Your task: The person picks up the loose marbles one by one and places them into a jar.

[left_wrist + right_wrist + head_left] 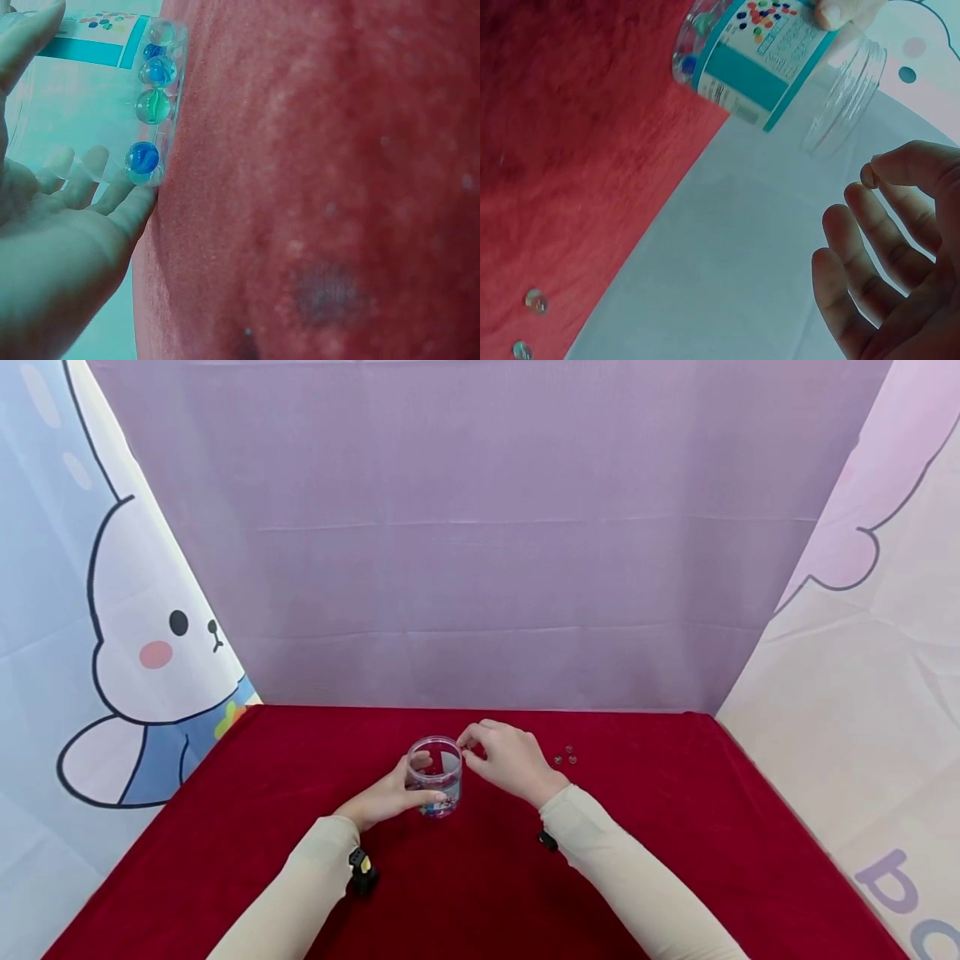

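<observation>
My left hand (386,795) grips a clear plastic jar (438,774) with a teal and white label (746,79), thumb on the near side and fingers round the back. The jar is lidless, its mouth upward. Several glass marbles (153,106), with blue and green swirls, lie on its bottom in the left wrist view. Just right of the jar's rim is my right hand (513,762). It pinches a small marble (867,176) between thumb and index finger, the other fingers loosely bent. In the right wrist view the marble is close outside the jar's threaded mouth.
Three loose marbles (569,756) lie on the red cloth (637,827), right of my right hand. A lilac curtain (487,568) hangs behind the table, with printed cartoon sheets (142,577) at both sides. Each wrist wears a small black camera (363,870).
</observation>
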The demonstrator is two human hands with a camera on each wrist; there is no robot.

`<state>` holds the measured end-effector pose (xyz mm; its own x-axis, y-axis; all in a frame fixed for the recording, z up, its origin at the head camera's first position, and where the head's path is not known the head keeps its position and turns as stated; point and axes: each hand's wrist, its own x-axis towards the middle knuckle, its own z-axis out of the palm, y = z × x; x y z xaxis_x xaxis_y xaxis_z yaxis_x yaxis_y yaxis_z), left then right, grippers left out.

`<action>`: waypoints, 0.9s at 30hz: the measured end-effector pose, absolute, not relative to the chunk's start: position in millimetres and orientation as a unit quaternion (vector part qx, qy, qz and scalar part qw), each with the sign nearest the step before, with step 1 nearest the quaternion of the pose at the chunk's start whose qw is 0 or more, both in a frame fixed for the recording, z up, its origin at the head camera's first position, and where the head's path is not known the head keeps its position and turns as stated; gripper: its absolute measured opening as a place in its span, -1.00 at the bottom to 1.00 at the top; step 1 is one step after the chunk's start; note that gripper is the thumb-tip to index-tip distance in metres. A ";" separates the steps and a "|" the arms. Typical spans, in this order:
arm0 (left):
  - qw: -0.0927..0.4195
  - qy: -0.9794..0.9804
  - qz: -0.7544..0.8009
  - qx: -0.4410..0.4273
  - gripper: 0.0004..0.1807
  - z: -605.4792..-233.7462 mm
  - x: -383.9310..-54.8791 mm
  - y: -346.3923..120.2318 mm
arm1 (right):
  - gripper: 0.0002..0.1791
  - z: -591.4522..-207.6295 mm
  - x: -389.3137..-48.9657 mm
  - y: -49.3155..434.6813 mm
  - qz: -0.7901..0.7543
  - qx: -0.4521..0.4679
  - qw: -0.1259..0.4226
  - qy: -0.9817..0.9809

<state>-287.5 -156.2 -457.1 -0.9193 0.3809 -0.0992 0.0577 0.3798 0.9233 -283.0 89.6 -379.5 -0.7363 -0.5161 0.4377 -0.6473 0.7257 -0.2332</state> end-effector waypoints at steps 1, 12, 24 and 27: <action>0.150 0.817 0.541 0.134 0.02 -457.2 -287.7 -156.1 | -0.81 -380.4 -283.1 88.0 0.191 0.320 0.173 -0.912; 0.152 0.814 0.544 0.135 0.01 -457.4 -288.8 -156.4 | -0.81 -384.3 -283.3 80.2 0.184 0.328 0.169 -0.911; 0.152 0.814 0.544 0.133 0.01 -457.2 -287.4 -156.2 | -0.79 -389.1 -283.7 77.5 0.190 0.331 0.169 -0.909; 0.151 0.815 0.543 0.132 0.01 -457.1 -287.0 -156.0 | -0.79 -389.5 -283.8 78.4 0.193 0.330 0.172 -0.908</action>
